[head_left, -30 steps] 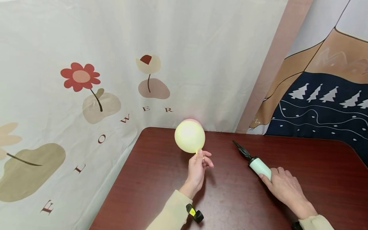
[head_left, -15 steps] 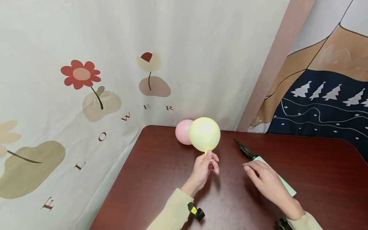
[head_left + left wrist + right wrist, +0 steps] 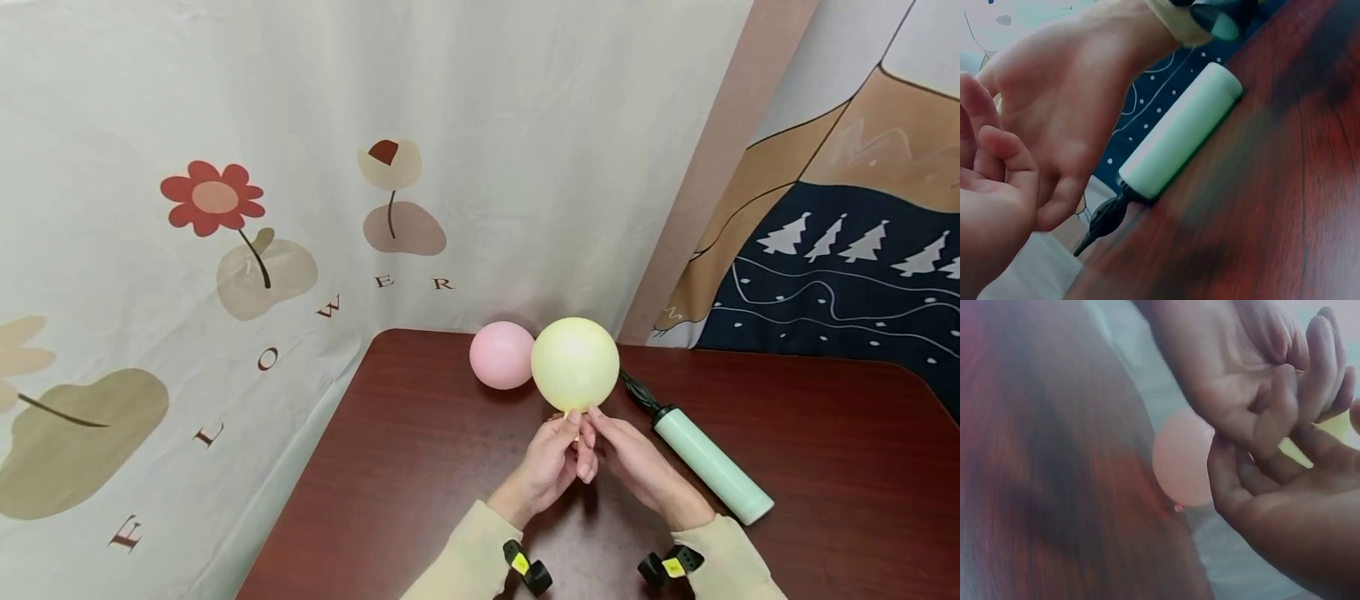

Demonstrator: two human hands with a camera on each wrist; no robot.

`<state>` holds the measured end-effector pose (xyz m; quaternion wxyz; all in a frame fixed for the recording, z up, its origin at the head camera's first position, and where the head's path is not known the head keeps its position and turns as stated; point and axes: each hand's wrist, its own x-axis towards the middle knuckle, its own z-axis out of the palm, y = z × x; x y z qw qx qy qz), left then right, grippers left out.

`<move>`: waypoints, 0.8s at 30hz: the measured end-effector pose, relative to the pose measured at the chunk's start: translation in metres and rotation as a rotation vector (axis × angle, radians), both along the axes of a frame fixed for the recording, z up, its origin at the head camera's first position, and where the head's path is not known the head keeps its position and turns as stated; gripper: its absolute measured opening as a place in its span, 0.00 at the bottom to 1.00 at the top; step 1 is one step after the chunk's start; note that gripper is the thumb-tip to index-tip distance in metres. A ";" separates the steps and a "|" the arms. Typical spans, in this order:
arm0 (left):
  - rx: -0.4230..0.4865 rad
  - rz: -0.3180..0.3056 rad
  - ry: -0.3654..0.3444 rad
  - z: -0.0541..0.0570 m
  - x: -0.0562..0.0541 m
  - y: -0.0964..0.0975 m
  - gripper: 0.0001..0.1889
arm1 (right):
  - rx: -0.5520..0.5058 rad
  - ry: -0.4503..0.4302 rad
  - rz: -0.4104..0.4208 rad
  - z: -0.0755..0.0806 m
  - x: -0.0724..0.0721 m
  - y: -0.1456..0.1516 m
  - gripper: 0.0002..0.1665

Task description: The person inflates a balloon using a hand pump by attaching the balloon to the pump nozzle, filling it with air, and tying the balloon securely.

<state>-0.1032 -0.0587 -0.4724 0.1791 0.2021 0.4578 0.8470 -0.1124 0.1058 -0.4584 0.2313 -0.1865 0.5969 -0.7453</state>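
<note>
A blown-up pale yellow balloon [image 3: 575,364] stands neck down over the table in the head view. My left hand [image 3: 549,463] pinches its neck between thumb and fingers. From the other side, my right hand [image 3: 647,468] has its thumb and fingertips at the same neck, right beside the left fingers. In the right wrist view both hands cover most of the neck, and only a bit of yellow [image 3: 1296,453] shows between them. A mint-green balloon pump [image 3: 712,465] with a black nozzle lies just right of my right hand.
A smaller pink balloon [image 3: 502,356] rests on the dark red wooden table [image 3: 390,442], left of the yellow one. Behind the table's far edge hangs a pale curtain [image 3: 540,167] with printed flowers; a dark patterned cloth [image 3: 847,300] hangs to the right.
My right hand has let go of the pump and moved left to the yellow balloon's neck. My left hand has brought the balloon rightward, uncovering the pink one behind it.
</note>
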 end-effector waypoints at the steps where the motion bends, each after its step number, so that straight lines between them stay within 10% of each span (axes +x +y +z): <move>1: 0.021 -0.015 -0.011 0.000 0.001 0.001 0.20 | -0.050 -0.037 0.028 -0.001 -0.001 -0.001 0.29; 13: 0.139 -0.219 -0.191 -0.003 0.005 0.004 0.23 | -0.335 -0.200 0.156 -0.010 -0.008 -0.002 0.26; 24: 0.124 -0.204 -0.194 -0.011 0.009 0.008 0.22 | -0.333 -0.192 -0.001 -0.010 -0.006 -0.004 0.23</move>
